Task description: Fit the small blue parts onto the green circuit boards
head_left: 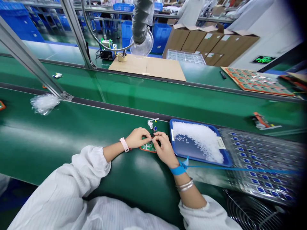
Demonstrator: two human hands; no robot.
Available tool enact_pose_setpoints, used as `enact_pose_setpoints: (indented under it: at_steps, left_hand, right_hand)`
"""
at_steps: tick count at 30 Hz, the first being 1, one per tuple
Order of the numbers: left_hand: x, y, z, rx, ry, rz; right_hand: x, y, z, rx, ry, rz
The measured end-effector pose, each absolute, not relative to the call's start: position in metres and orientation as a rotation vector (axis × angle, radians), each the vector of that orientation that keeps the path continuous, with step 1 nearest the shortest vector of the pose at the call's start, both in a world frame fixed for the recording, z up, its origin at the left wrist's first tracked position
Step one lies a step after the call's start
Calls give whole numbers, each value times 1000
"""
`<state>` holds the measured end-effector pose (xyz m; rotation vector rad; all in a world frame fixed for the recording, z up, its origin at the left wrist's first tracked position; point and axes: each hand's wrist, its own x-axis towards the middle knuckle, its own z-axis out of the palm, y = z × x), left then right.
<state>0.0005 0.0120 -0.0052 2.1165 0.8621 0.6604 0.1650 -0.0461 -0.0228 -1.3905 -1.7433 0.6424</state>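
Observation:
A green circuit board with an orange-red edge [149, 147] lies on the green bench, partly covered by my fingers. My left hand [137, 138] is at its upper left, thumb and fingertips drawn together. From the right, my right hand [165, 148] pinches at the board's upper right, its tips meeting those of the left. Whatever is between the fingertips is too small to make out. Just beyond them are a white connector-like part [150, 124] and a small blue module [155, 128].
Right of my hands sits a blue tray [187, 152] of small white pieces. Beside it lies a clear blister tray [266, 183] with blue modules. A blue wrist cord [216, 167] stretches across both. A metal post [44, 60] and clear plastic bag [45, 103] are at left; a suction hose [141, 20] hangs ahead.

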Motion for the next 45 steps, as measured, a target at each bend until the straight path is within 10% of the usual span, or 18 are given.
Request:
enact_pose_setpoints:
  at_steps: [31, 45]
  left_hand:
    - [-5, 19, -5, 2166, 820, 623]
    - [2, 12, -5, 2123, 768, 750]
  right_hand:
    - [305, -54, -23, -1889, -1693, 264]
    - [158, -52, -7, -1390, -1686, 571]
